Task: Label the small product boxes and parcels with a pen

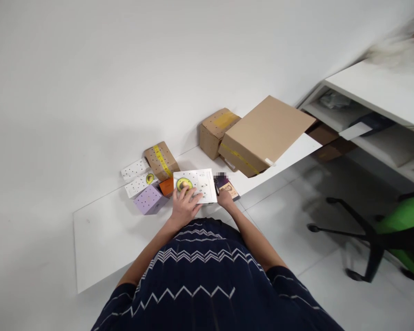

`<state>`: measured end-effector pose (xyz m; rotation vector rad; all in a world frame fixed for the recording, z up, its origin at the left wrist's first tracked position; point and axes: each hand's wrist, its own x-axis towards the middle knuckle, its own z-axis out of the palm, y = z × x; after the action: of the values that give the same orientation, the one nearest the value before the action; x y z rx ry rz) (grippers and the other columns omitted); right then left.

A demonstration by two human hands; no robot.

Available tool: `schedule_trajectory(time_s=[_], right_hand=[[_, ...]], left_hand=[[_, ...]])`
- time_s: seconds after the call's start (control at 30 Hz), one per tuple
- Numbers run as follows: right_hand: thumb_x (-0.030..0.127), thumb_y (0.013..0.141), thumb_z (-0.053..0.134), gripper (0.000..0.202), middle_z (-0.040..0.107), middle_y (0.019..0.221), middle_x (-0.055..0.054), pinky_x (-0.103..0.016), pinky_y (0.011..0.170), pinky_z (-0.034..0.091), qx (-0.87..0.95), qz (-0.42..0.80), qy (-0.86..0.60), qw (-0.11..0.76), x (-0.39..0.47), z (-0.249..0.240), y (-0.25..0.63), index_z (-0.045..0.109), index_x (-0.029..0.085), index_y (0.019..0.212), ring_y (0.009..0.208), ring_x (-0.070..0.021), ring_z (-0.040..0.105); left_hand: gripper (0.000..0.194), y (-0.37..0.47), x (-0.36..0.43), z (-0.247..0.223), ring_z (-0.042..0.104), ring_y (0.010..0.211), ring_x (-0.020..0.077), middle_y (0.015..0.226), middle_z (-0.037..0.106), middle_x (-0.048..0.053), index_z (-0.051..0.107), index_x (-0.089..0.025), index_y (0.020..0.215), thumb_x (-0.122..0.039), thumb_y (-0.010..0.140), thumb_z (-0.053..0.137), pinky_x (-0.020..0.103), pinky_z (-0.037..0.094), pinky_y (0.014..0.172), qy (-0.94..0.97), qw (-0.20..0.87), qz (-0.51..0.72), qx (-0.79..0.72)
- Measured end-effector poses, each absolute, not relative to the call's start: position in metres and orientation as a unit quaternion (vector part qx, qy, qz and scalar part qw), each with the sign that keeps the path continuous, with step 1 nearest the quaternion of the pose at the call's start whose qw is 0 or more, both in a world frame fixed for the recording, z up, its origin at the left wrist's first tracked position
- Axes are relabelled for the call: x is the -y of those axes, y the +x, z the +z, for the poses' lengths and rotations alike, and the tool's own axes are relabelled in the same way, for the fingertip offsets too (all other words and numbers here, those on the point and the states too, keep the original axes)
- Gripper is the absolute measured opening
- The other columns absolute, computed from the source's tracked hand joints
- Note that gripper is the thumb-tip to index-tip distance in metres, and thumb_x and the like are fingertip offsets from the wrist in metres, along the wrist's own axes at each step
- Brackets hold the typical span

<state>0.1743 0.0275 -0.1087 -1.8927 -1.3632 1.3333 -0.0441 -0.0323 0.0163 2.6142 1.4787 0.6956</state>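
A white box (204, 184) with an avocado picture is in front of me, close to my body. My left hand (185, 205) lies on its near left part with the fingers spread over the top. My right hand (224, 197) is at the box's right edge, its fingers closed round a small dark object (216, 185) too small to make out. Just beyond that hand lies a dark booklet or box (230, 189) with a face picture. An orange box (166, 187) and a purple box (148, 200) stand left of the white box.
On the white table (106, 234), a taped brown box (161, 161) and white dotted boxes (136, 170) stand by the wall. Two larger cartons, one small (212, 138) and one big (267, 133), are at the right. Beyond are a shelf (376, 96) and a green chair (403, 216).
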Motion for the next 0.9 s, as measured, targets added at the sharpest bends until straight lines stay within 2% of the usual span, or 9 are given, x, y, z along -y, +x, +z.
schedule_trajectory(time_s=[0.07, 0.13, 0.2, 0.27, 0.33, 0.4, 0.57, 0.73, 0.9], right_hand=[[0.025, 0.068, 0.069, 0.016, 0.067, 0.074, -0.013, -0.043, 0.085, 0.046, 0.486, 0.445, -0.725, 0.199, -0.022, -0.094, 0.187, 0.058, 0.02, 0.078, 0.092, -0.0341, 0.066], [0.03, 0.072, 0.065, 0.015, 0.064, 0.069, -0.007, -0.037, 0.074, 0.047, 0.481, 0.4, -0.75, 0.215, -0.014, -0.07, 0.199, 0.054, 0.022, 0.079, 0.08, -0.0289, 0.066], [0.033, 0.076, 0.061, 0.016, 0.059, 0.062, -0.002, -0.033, 0.063, 0.045, 0.485, 0.37, -0.736, 0.294, -0.006, -0.039, 0.205, 0.049, 0.024, 0.079, 0.065, -0.0233, 0.061], [0.033, 0.079, 0.058, 0.015, 0.054, 0.059, 0.003, -0.03, 0.056, 0.043, 0.47, 0.366, -0.685, 0.419, 0.0, -0.007, 0.205, 0.046, 0.025, 0.079, 0.056, -0.018, 0.057], [0.033, 0.083, 0.056, 0.014, 0.053, 0.06, 0.005, -0.027, 0.052, 0.043, 0.459, 0.388, -0.605, 0.522, 0.002, 0.022, 0.197, 0.045, 0.025, 0.082, 0.053, -0.0147, 0.054], [0.034, 0.086, 0.054, 0.011, 0.056, 0.064, 0.004, -0.026, 0.054, 0.045, 0.472, 0.414, -0.537, 0.563, -0.002, 0.041, 0.187, 0.05, 0.024, 0.085, 0.055, -0.0133, 0.055], [0.032, 0.089, 0.053, 0.016, 0.066, 0.083, -0.001, -0.03, 0.066, 0.052, 0.556, 0.455, -0.466, 0.516, -0.022, 0.043, 0.159, 0.062, 0.023, 0.098, 0.07, -0.015, 0.063], [0.031, 0.088, 0.052, 0.012, 0.061, 0.074, 0.002, -0.028, 0.063, 0.049, 0.584, 0.469, -0.477, 0.461, -0.032, 0.017, 0.139, 0.058, 0.023, 0.096, 0.066, -0.0147, 0.059], [0.031, 0.088, 0.052, 0.009, 0.062, 0.078, 0.001, -0.029, 0.069, 0.049, 0.643, 0.409, -0.48, 0.435, -0.031, 0.017, 0.128, 0.057, 0.023, 0.09, 0.069, -0.0152, 0.059]], left_hand=[[0.036, -0.043, 0.032, 0.015, 0.054, 0.124, 0.0372, 0.13, 0.066, 0.011, 0.067, -0.03, 0.123, -0.035, 0.087, 0.067, 0.064, 0.024, 0.111, 0.846, 0.023, 0.218, -0.487], [0.036, -0.039, 0.033, 0.014, 0.054, 0.124, 0.0369, 0.13, 0.066, 0.01, 0.067, -0.031, 0.123, -0.035, 0.087, 0.067, 0.064, 0.024, 0.111, 0.845, 0.016, 0.218, -0.488], [0.035, -0.033, 0.034, 0.013, 0.055, 0.122, 0.0367, 0.129, 0.067, 0.01, 0.067, -0.03, 0.122, -0.035, 0.088, 0.066, 0.062, 0.027, 0.11, 0.844, 0.011, 0.221, -0.488], [0.034, -0.025, 0.033, 0.012, 0.056, 0.119, 0.0365, 0.127, 0.067, 0.011, 0.067, -0.029, 0.122, -0.036, 0.088, 0.065, 0.058, 0.033, 0.106, 0.844, 0.015, 0.224, -0.486], [0.035, -0.017, 0.031, 0.013, 0.057, 0.118, 0.0361, 0.126, 0.067, 0.013, 0.068, -0.027, 0.122, -0.037, 0.089, 0.065, 0.053, 0.039, 0.101, 0.846, 0.028, 0.227, -0.481], [0.035, -0.011, 0.029, 0.013, 0.058, 0.116, 0.0357, 0.124, 0.066, 0.015, 0.068, -0.025, 0.121, -0.037, 0.089, 0.064, 0.05, 0.043, 0.097, 0.85, 0.035, 0.229, -0.473], [0.036, -0.002, 0.024, 0.012, 0.059, 0.113, 0.0349, 0.116, 0.066, 0.018, 0.068, -0.019, 0.118, -0.04, 0.09, 0.06, 0.053, 0.045, 0.098, 0.857, 0.025, 0.238, -0.457], [0.027, -0.002, 0.026, 0.006, 0.059, 0.117, 0.0303, 0.11, 0.068, 0.014, 0.07, -0.02, 0.109, -0.037, 0.091, 0.057, 0.052, 0.044, 0.107, 0.852, 0.088, 0.259, -0.447], [0.019, -0.001, 0.029, 0.005, 0.063, 0.107, 0.0261, 0.097, 0.071, 0.011, 0.072, -0.021, 0.091, -0.031, 0.092, 0.055, 0.049, 0.048, 0.105, 0.841, 0.141, 0.297, -0.43]])
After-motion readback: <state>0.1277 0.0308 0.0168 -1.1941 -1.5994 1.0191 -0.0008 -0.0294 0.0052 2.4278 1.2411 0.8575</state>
